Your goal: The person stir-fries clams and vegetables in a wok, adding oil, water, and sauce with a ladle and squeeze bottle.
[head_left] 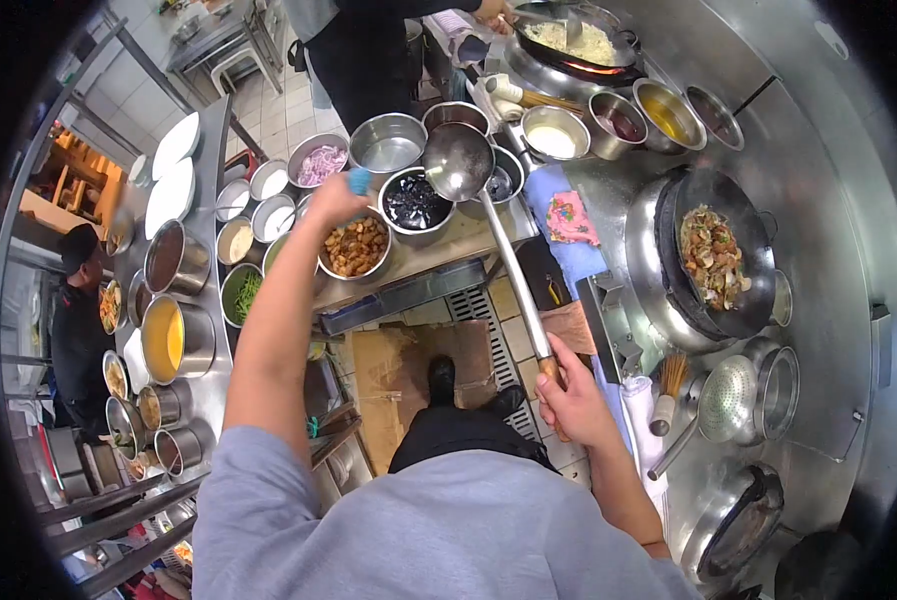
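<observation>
My right hand (574, 394) is closed around the wooden handle of a long steel ladle (513, 262). The ladle's bowl hangs over the bowls at the back of the counter. My left hand (336, 203) is stretched out above a bowl of browned chunks (354, 246), its fingers closed at a small blue thing (359, 181) whose kind I cannot make out. Close to that hand are a bowl of sliced purple onion (322, 165), a bowl of dark pieces in liquid (416, 203) and a steel bowl of clear liquid (387, 142).
On the right, a wok (748, 290) holds mixed food. A perforated skimmer (727, 399) lies nearer me. Another person (368, 60) stands ahead, by a wok of rice (568, 40). Pots, including one of yellow liquid (176, 338), line the left counter. Cardboard (398, 370) covers the floor.
</observation>
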Demonstrator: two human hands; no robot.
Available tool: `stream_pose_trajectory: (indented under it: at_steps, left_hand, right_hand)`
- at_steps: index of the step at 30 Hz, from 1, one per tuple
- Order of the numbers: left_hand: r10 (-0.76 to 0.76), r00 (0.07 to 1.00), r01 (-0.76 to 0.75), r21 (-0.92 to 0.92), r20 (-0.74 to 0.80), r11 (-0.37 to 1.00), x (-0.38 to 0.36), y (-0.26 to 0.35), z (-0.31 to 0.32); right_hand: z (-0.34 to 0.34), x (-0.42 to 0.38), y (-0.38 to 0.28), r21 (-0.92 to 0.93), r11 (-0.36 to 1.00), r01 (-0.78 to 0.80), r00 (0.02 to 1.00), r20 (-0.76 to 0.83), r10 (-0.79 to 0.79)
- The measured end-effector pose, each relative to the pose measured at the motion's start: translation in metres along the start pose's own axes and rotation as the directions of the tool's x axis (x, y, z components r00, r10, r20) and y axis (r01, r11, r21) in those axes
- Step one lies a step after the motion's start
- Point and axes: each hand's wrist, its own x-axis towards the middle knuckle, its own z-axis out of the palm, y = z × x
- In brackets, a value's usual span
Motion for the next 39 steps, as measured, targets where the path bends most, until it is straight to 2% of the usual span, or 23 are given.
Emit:
stream_pose_trajectory:
  at_steps: [2,4,5,6,7,8,9,10,12,15,19,21,22,25,26,27,28,32,34,35,36,38,39]
  left_hand:
    - [-0.161,0.952,0.183,0.060,-0.259,0.981,0.001,-0.064,0.002]
    - [-0.356,0.923,0.358,-0.016,-0.146,0.934,-0.023,-0.092,-0.015]
    - [-0.393,0.912,0.393,-0.025,-0.118,0.919,-0.027,-0.123,-0.007]
    - [-0.429,0.899,0.427,-0.034,-0.092,0.903,-0.031,-0.147,0.006]
    - [-0.451,0.890,0.453,0.022,-0.071,0.891,-0.049,-0.135,0.007]
    - [-0.427,0.900,0.426,-0.032,-0.082,0.904,-0.064,-0.131,0.013]
    - [-0.385,0.916,0.374,-0.111,-0.111,0.921,-0.080,-0.118,0.012]
    - [-0.344,0.928,0.316,-0.187,-0.142,0.930,-0.091,-0.111,0.010]
    - [-0.356,0.928,0.322,-0.244,-0.109,0.915,-0.101,-0.114,0.010]
    - [-0.369,0.892,0.269,-0.349,-0.260,0.897,-0.130,-0.113,0.002]
    - [-0.411,0.879,0.263,-0.473,-0.242,0.841,-0.179,-0.111,-0.005]
    - [-0.471,0.882,0.307,-0.773,0.012,0.555,-0.202,-0.118,0.003]
    - [-0.470,0.882,0.313,-0.787,0.033,0.532,-0.213,-0.122,0.010]
    - [-0.492,0.865,0.340,-0.833,0.095,0.436,-0.242,-0.121,0.028]
    - [-0.516,0.852,0.346,-0.833,0.087,0.431,-0.251,-0.116,0.032]
    - [-0.477,0.860,0.380,-0.850,0.180,0.364,-0.258,-0.118,0.037]
    - [-0.473,0.858,0.396,-0.846,0.201,0.357,-0.263,-0.118,0.044]
    - [-0.433,0.853,0.415,-0.881,0.291,0.226,-0.269,-0.104,0.074]
    - [-0.410,0.822,0.504,-0.841,0.395,0.199,-0.266,-0.079,0.081]
    - [-0.412,0.822,0.507,-0.834,0.393,0.217,-0.263,-0.063,0.084]
    - [-0.384,0.819,0.516,-0.840,0.427,0.166,-0.257,-0.050,0.090]
    - [-0.242,0.859,0.491,-0.860,0.451,0.142,-0.242,-0.036,0.115]
    - [-0.160,0.845,0.530,-0.840,0.511,0.117,-0.232,-0.021,0.123]
  right_hand:
    - [0.007,-0.003,0.000,-0.093,0.996,-0.013,1.000,0.011,0.014]
    - [0.015,-0.001,0.009,-0.141,0.990,0.019,1.000,0.005,-0.019]
    - [0.019,-0.001,0.010,-0.235,0.970,0.055,0.998,-0.015,-0.060]
    - [0.022,0.002,0.016,-0.237,0.970,0.052,0.998,-0.013,-0.057]
    - [0.024,0.008,0.025,-0.370,0.919,0.135,0.988,-0.024,-0.154]
    - [0.027,0.010,0.031,-0.496,0.843,0.208,0.968,-0.021,-0.251]
    - [0.034,0.007,0.018,-0.549,0.832,0.081,0.989,-0.060,-0.135]
    - [0.037,0.011,0.018,-0.549,0.832,0.079,0.989,-0.059,-0.133]
    - [0.042,0.015,0.022,-0.574,0.816,0.074,0.992,-0.043,-0.120]
    - [0.048,0.020,0.028,-0.587,0.803,0.104,0.988,-0.031,-0.150]
    - [0.056,0.022,0.027,-0.572,0.813,0.108,0.989,-0.020,-0.145]
    - [0.059,0.021,0.020,-0.575,0.818,0.016,0.998,-0.036,-0.044]
    - [0.057,0.022,0.030,-0.574,0.818,0.016,0.998,-0.036,-0.045]
    - [0.053,0.026,0.055,-0.482,0.864,0.146,0.986,0.005,-0.164]
    - [0.057,0.023,0.048,-0.339,0.939,0.055,0.998,0.018,-0.052]
    - [0.060,0.021,0.043,-0.190,0.981,-0.045,0.997,0.049,0.055]
    - [0.060,0.023,0.045,-0.188,0.981,-0.040,0.998,0.047,0.049]
    - [0.063,0.032,0.049,0.218,0.956,-0.197,0.973,0.164,0.163]
    - [0.058,0.030,0.038,0.460,0.848,-0.263,0.956,0.244,0.164]
    - [0.049,0.030,0.039,0.595,0.742,-0.308,0.933,0.341,0.114]
    - [0.038,0.029,0.043,0.706,0.614,-0.353,0.907,0.419,0.041]
    - [0.025,0.019,0.043,0.826,0.365,-0.430,0.848,0.508,-0.149]
    - [0.017,0.011,0.043,0.845,0.253,-0.471,0.827,0.523,-0.208]
